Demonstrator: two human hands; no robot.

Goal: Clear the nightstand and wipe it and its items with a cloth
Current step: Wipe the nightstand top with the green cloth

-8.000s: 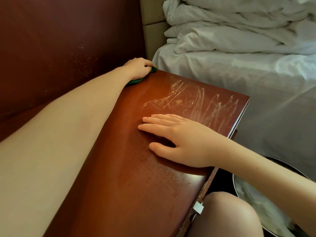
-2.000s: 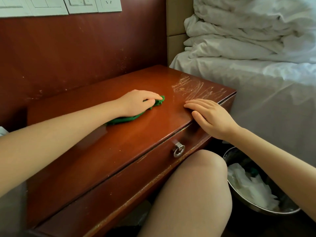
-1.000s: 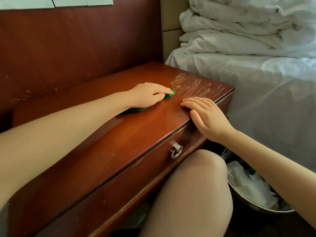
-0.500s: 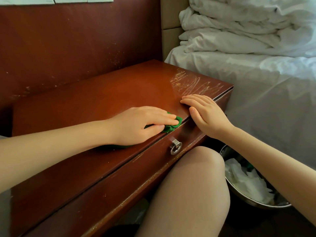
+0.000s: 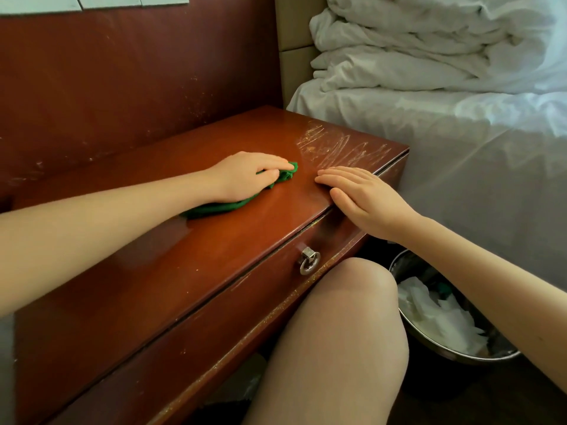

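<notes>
Atop nightstand (image 5: pixel 214 256), cloth (image 5: pixel 221 207); bed (image 5: pixel 460 133) at right; bin (image 5: pixel 454 356) on floor, front-right.

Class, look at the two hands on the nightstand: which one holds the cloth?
The left hand: its fingers curl round the green cloth. The right hand lies flat at the nightstand front edge, holding nothing.

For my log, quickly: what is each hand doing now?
Left hand: fingers curled on the green cloth.
Right hand: open, flat on the nightstand, holding nothing.
</notes>
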